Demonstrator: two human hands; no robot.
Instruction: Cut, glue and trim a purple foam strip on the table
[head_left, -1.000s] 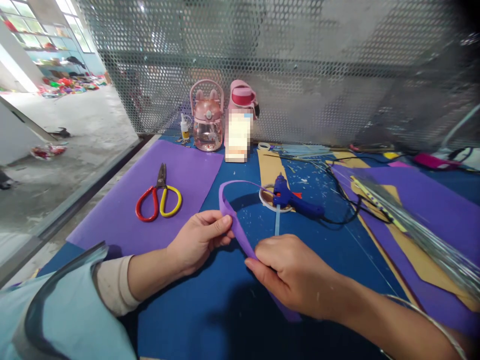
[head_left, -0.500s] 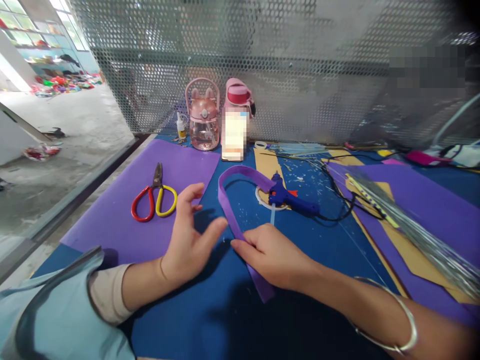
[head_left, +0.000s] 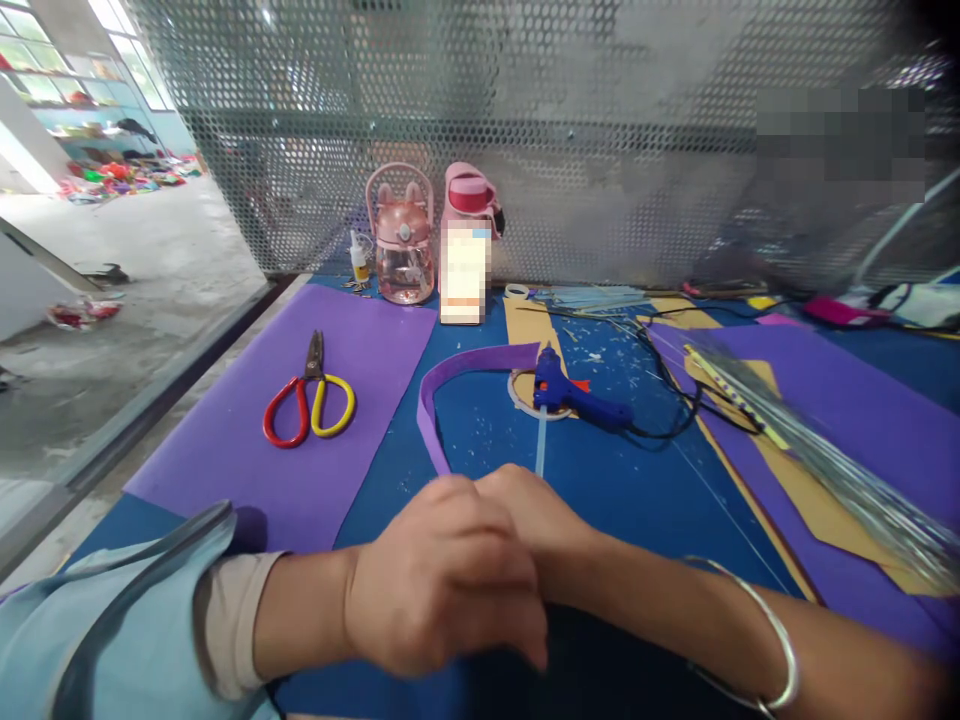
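blue tabletop (head_left: 480, 440); on it purple sheet (head_left: 240, 430) at left, pink-topped bottle (head_left: 405, 270), small white bottle (head_left: 359, 262) at back.

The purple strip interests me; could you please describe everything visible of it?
The purple strip is thin, flat and felt-like. It bends in an open curve over the blue table, far end beside the glue gun; contact there is unclear. The left hand and right hand hide its near part and any grip.

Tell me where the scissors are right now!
In the head view, the scissors lie on the large purple sheet at the person's left, beyond the left hand, with the curved purple strip to their right.
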